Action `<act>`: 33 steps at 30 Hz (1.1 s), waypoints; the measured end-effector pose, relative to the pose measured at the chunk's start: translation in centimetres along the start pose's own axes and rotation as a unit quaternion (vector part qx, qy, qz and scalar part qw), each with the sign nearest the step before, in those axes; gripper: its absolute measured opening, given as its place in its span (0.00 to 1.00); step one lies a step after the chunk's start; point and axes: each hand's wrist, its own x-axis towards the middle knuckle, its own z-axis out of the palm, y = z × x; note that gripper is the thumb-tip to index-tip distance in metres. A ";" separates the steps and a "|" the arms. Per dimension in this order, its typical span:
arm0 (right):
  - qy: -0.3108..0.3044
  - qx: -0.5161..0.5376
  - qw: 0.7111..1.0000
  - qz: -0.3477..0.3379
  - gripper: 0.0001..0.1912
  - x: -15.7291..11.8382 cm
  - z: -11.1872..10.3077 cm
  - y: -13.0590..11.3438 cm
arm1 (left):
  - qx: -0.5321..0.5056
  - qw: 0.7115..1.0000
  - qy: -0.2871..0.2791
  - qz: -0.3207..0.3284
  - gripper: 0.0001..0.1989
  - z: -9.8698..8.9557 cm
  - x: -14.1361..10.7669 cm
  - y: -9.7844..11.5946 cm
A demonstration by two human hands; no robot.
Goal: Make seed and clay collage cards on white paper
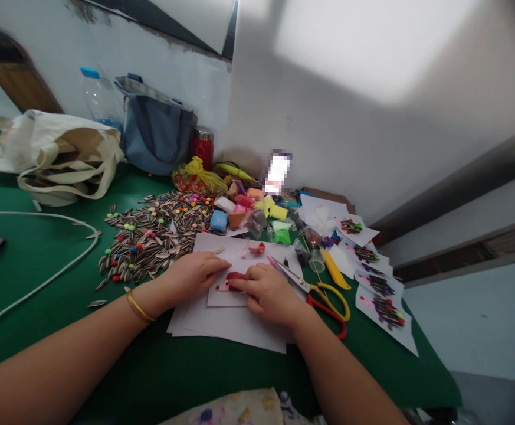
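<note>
A small white card [222, 298] lies on larger white sheets [190, 321]. On the card is a flattened dark red clay shape [236, 276] with a pink clay part [224, 286] at its left. My right hand [268, 292] presses its fingers on the red clay and covers part of it. My left hand [195, 274] rests at the card's left edge, fingers stretched toward the clay, holding nothing. Just above the hands lies a piece of red clay [257, 249] in clear wrap. Scissors [310, 288] with yellow and red handles lie right of my right hand.
Sunflower seeds [151, 236] with coloured bits are piled at left. Clay packs [237, 220], a lit phone [278, 172] and a yellow cutter [335, 270] stand or lie beyond. Decorated cards [385, 310] line the right. Bags [157, 127], a bottle [100, 100] and a cable [71, 260] are left.
</note>
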 end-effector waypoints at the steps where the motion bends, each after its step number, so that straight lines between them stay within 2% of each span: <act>1: 0.002 -0.004 1.000 0.006 0.25 0.0 0.0 0.0 | 0.003 1.000 -0.002 0.000 0.16 0.0 0.0 0.0; 10: -0.009 -0.039 0.999 0.029 0.23 0.6 0.2 -0.2 | -0.004 1.000 0.003 -0.002 0.16 -0.1 0.0 0.1; 13: 0.046 -0.030 0.997 0.059 0.23 0.6 0.4 0.3 | -0.006 1.000 0.006 -0.002 0.16 -0.1 0.0 0.2; 15: 0.094 -0.033 0.989 0.111 0.22 0.5 0.6 0.9 | -0.014 1.000 0.014 0.000 0.16 0.0 0.0 0.1; 17: 0.111 -0.052 0.979 0.160 0.20 0.4 0.8 1.5 | -0.022 1.000 0.019 0.001 0.16 0.1 0.0 -0.1; 22: 0.081 -0.099 0.971 0.202 0.15 0.2 1.5 2.0 | -0.022 1.000 0.021 0.004 0.15 0.1 0.0 0.0; 27: 0.089 -0.071 0.969 0.218 0.07 0.4 1.7 1.8 | -0.009 0.999 0.044 0.028 0.15 0.0 0.4 0.5; 30: 0.126 -0.030 0.971 0.203 0.05 0.5 1.5 1.5 | 0.013 0.998 0.055 -0.002 0.15 0.2 0.5 0.6; 33: 0.224 0.047 0.960 0.163 0.07 0.4 1.1 1.4 | -0.028 0.995 0.053 -0.074 0.10 0.1 0.5 0.8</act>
